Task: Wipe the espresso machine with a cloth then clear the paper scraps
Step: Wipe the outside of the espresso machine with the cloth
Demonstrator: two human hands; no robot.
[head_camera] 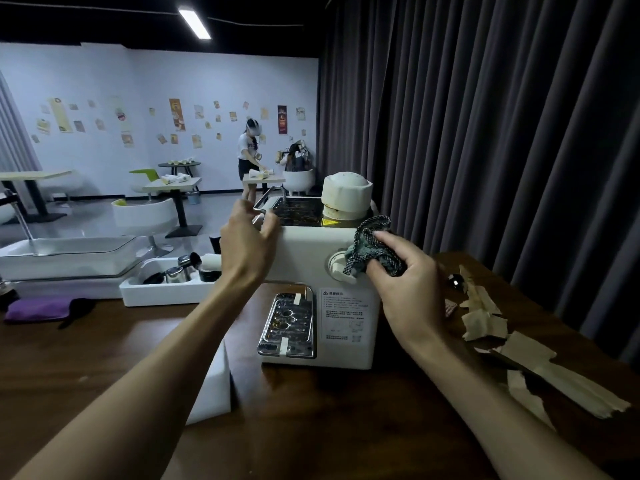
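Okay, head view only. The espresso machine (pixel 304 251) is seen standing on the table (pixel 311 427), toward the far edge, its drip tray (pixel 287 323) facing the near edge. A bunched cloth (pixel 372 244) is held in the right hand (pixel 408 292), fingers wrapped tight round it, and is pressed against the machine's front upper face right beside the knob (pixel 337 268). The left hand (pixel 247 237) is placed at the machine's top left corner with fingers loosely curled. Whether the edge is actually gripped or only touched cannot be told.

The paper scraps (pixel 485 317) are scattered along the table's right edge, well apart from both hands and untouched. Wiping is judged to be in progress and clearing not yet begun.

Handling, as judged: the cloth is soft and limp, so it is best kept wadded in the palm. The machine looks heavy and rigid with a smooth shell, so it should be braced at the top while being rubbed. The white dome cap (pixel 346 195) on top may be loose and should be wiped gently. The scraps look light, thin and torn, and are best gathered into a pile and then pinched up.
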